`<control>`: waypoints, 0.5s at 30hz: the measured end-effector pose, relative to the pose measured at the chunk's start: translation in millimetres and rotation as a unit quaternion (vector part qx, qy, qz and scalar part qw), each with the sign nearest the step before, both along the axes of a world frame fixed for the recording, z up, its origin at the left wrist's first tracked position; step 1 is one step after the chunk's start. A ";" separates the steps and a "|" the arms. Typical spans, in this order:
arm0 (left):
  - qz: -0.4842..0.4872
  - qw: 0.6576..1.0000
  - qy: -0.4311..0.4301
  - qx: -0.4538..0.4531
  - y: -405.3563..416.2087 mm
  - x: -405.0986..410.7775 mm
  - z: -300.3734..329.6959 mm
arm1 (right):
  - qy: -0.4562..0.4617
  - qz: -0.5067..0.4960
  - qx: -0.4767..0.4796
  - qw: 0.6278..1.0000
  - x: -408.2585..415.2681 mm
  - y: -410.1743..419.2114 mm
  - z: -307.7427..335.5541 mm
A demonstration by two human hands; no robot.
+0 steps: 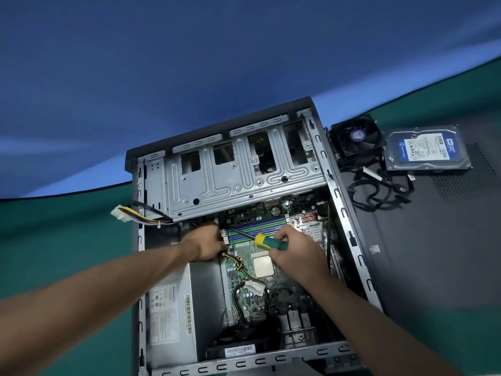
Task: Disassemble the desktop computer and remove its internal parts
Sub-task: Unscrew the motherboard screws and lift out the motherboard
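An open desktop case (349, 202) lies on its side on a green table. Inside sit a green motherboard (252, 289) with its bare processor (263, 265), empty memory slots (257, 226) and a grey power supply (173, 308). My right hand (298, 253) grips a green and yellow screwdriver (267, 241), whose shaft points up-left over the memory slots. My left hand (206, 244) reaches down at the motherboard's left edge by the slots, fingers curled and hidden from view. A silver drive cage (238, 175) spans the case's far end.
To the right of the case lie a black side panel (433, 253), a cooling fan (355, 138), a hard drive (428, 149) and loose black cables (379, 191). A power connector with yellow wires (120, 213) hangs over the case's left wall.
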State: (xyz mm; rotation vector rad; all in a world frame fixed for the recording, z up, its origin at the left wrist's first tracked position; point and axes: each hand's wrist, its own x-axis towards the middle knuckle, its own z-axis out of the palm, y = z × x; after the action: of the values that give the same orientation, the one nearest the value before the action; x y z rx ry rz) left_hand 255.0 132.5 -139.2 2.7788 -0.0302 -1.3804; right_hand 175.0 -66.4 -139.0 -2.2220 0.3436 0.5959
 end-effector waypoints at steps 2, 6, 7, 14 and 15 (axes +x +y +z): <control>-0.006 1.000 0.000 -0.004 0.2 0.5 0.1 | -0.007 0.020 -0.018 1.000 0.3 0.0 -0.8; -0.003 1.000 0.009 -0.012 0.1 1.6 0.6 | -0.002 0.069 -0.058 0.996 0.7 0.8 -3.0; 0.001 1.000 0.012 -0.015 0.2 1.4 0.6 | 0.002 0.073 -0.062 0.995 0.6 1.2 -3.8; -0.005 1.000 0.023 -0.015 -1.5 -0.7 0.7 | 0.021 0.081 -0.065 0.994 -0.1 2.5 -8.2; -0.004 1.000 0.023 -0.012 -1.3 -1.1 0.7 | 0.024 0.081 -0.064 0.994 -0.2 2.7 -8.6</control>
State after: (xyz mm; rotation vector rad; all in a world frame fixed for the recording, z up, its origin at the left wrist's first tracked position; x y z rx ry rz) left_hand 254.0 131.2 -138.5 2.7302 -0.0569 -1.4345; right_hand 174.8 -63.7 -147.6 -2.3779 0.2321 0.7338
